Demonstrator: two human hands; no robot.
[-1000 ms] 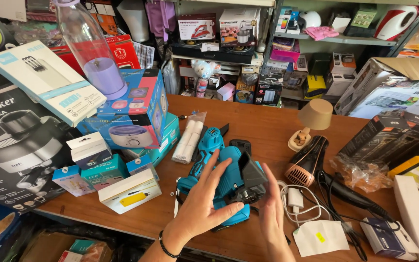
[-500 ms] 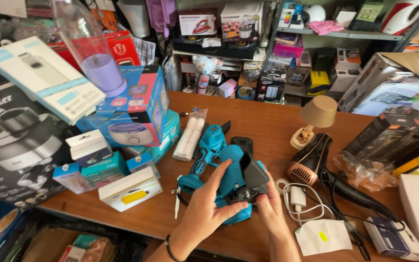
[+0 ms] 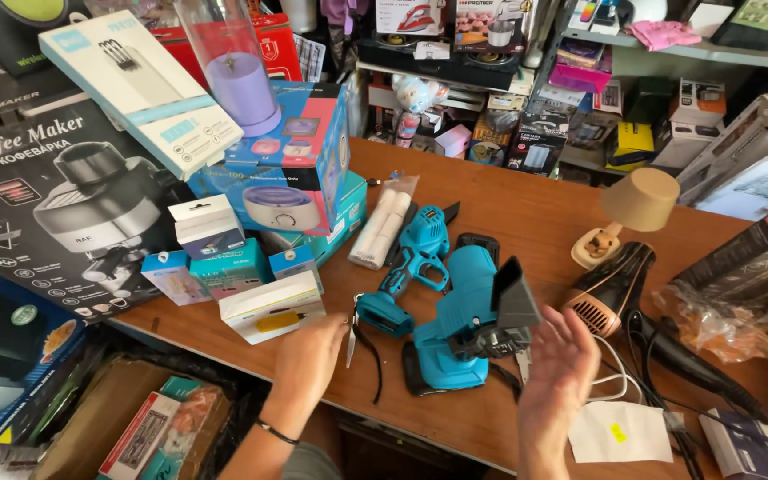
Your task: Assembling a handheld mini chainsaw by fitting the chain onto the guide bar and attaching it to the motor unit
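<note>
Teal cordless tools are both sitting on the wooden tabletop (image 3: 526, 204), nothing lifted. The bigger blue power tool (image 3: 466, 329) lies between the hands, the smaller pruner-style tool (image 3: 412, 267) just behind it. Left hand (image 3: 310, 354) is open, resting by a dangling black strap (image 3: 368, 351); right hand (image 3: 562, 363) is spread wide, holding nothing, right beside the big tool. Looks like handling's barely underway.

Both forearms bare, no sleeves in view; left hand (image 3: 308, 356) has thin dark bracelet round the wrist, lower centre of frame; right hand (image 3: 557, 373) w/ no ring, watch or band visible; no gloves
</note>
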